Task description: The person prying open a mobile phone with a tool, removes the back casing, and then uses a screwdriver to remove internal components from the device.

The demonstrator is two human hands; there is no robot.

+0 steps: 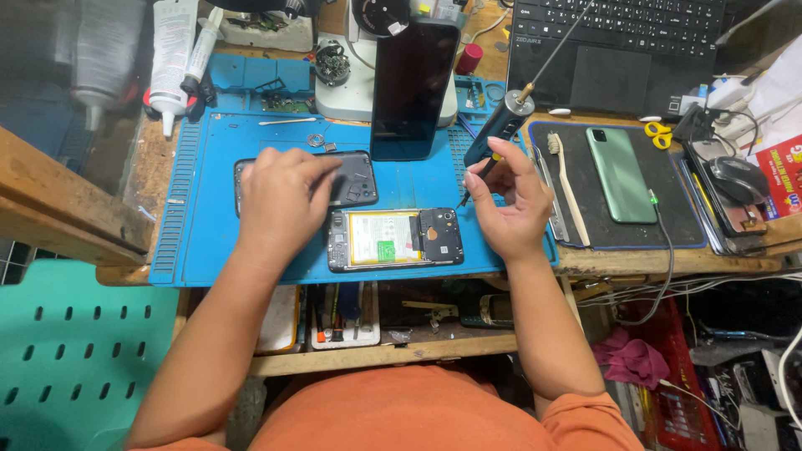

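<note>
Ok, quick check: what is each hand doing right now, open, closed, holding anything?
Left hand: fingers curled, resting on the black back cover.
Right hand: closed on the electric screwdriver.

Hands [393, 200] over opened phone [394, 240], blue mat [209, 192]

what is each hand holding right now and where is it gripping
The right hand holds an electric screwdriver low on its barrel, near the tip. The left hand rests on a black back cover, fingertips pressing it; no clear grip.
</note>
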